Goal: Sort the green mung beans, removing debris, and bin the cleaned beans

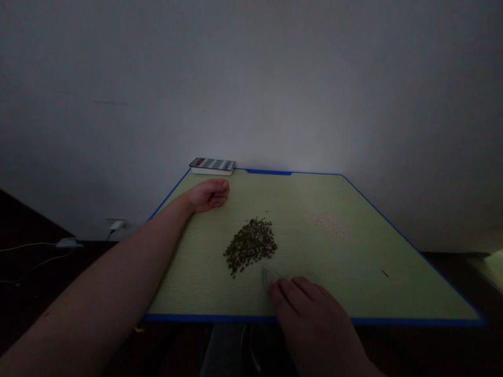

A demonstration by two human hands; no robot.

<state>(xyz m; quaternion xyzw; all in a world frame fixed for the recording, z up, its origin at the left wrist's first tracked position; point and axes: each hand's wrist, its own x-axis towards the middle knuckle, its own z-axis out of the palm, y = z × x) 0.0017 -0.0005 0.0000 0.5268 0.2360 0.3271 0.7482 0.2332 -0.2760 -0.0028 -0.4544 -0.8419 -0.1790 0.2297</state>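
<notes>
My left hand (210, 195) rests in a loose fist on the far left of the table, just in front of a flat box; nothing shows in its fingers. At the near edge, my right hand (310, 309) pinches a thin, pale, pointed piece (269, 275), perhaps clear plastic, whose exact kind I cannot make out. Its tip points toward a pile of small dark green-brown grains (251, 245), which lies slightly apart from it. Farther right, a thin spread of pale grains (328, 224) lies on the tabletop.
The light green table (298, 193) has a blue rim and stands by a grey wall. A flat white-sided box with a striped top (213, 166) sits at its back left corner. A small thin reddish stick (385, 273) lies right. Plugs and cables (68, 243) are left of the table.
</notes>
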